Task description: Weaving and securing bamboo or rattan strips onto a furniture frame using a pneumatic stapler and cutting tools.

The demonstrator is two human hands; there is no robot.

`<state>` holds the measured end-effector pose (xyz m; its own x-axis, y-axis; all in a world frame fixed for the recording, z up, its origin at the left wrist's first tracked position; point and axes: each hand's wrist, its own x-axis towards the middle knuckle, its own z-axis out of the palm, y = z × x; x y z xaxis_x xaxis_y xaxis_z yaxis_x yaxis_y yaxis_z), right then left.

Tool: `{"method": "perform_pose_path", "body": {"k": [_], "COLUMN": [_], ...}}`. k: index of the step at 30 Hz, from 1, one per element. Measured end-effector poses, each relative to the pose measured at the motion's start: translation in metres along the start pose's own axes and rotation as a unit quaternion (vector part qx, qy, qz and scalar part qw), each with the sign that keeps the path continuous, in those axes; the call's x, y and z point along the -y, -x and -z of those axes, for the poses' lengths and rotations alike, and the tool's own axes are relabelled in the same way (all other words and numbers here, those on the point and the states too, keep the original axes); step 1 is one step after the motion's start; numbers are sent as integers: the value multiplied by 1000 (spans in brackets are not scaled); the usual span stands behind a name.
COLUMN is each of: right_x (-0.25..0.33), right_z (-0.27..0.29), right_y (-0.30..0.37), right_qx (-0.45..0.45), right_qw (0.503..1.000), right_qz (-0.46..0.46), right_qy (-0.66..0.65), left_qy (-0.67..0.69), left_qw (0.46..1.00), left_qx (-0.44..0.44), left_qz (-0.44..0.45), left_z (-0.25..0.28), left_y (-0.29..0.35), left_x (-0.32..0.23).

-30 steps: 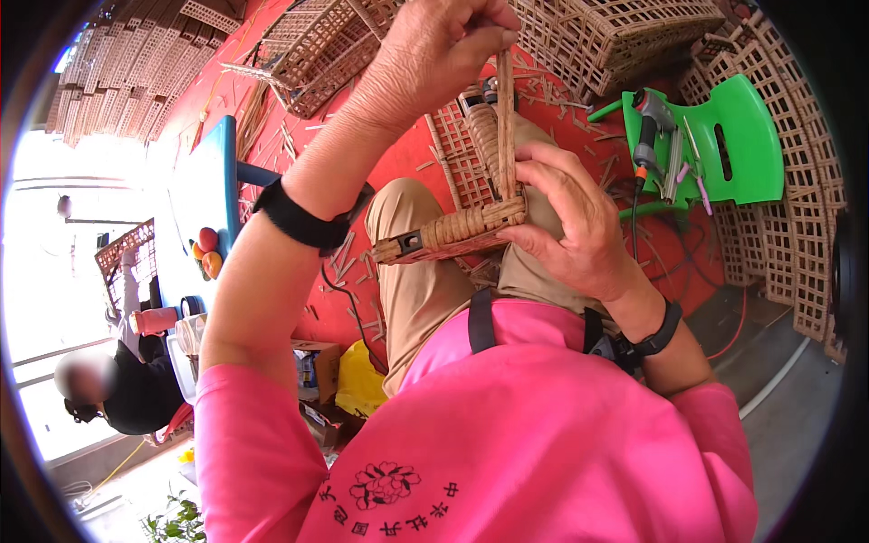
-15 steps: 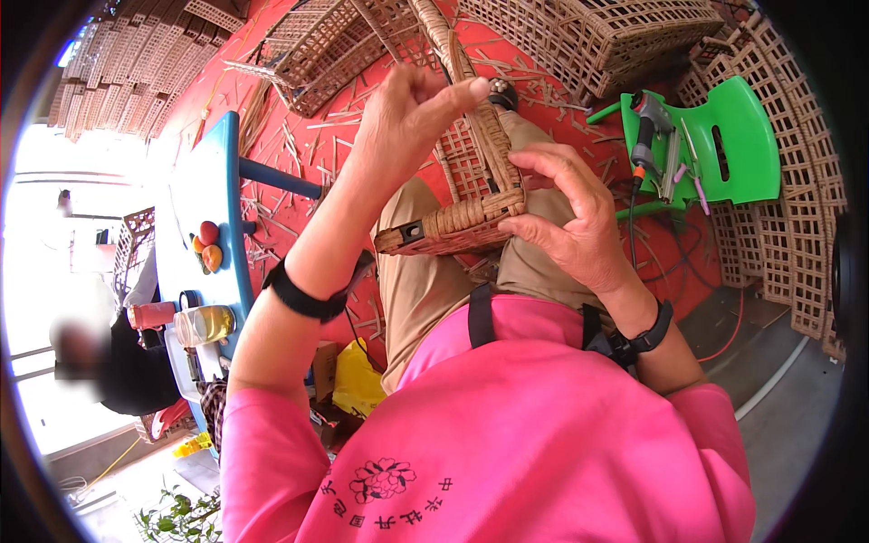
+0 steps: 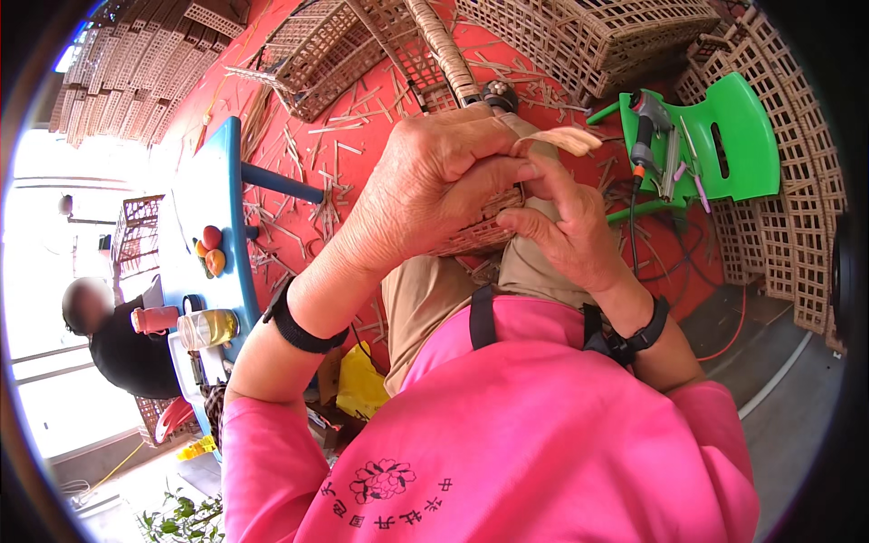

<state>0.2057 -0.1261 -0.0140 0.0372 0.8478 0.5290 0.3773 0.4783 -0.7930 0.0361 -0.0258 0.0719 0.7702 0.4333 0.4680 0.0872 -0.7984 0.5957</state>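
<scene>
Over my lap lies a woven rattan piece [image 3: 480,237] with a wrapped bar [image 3: 441,50] running up and away from me. My hands hide most of its near corner. My left hand [image 3: 434,176] is closed over that corner, its thumb pointing right. A pale rattan strip [image 3: 570,138] curls out past its fingers, and they appear to grip it. My right hand [image 3: 575,231] sits just right of it, thumb and fingers bent round the edge of the woven piece. The fingertips of both hands nearly meet.
A green chair [image 3: 747,136] at the right bears an air-powered tool [image 3: 647,136] with a hose. Woven baskets [image 3: 579,41] stand behind, and strip offcuts litter the red floor [image 3: 299,172]. To the left, a blue table [image 3: 231,172] carries fruit and a jar [image 3: 208,328]; a person [image 3: 136,353] sits beyond.
My left hand has come down and right, from raised above the bar to the woven piece's near corner, now covering it. The pale strip's loose end now shows. My right hand has shifted slightly.
</scene>
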Motion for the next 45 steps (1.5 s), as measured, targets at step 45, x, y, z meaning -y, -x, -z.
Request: {"method": "perform_pose_path", "body": {"k": [45], "right_x": [-11], "right_z": [5], "right_y": [7], "right_qx": [24], "right_qw": [991], "right_qz": [63], "right_qy": [119], "left_qy": [60], "left_qw": [967], "left_qx": [3], "left_qz": [247], "left_z": [-12], "left_y": [-5], "left_x": [24]}}
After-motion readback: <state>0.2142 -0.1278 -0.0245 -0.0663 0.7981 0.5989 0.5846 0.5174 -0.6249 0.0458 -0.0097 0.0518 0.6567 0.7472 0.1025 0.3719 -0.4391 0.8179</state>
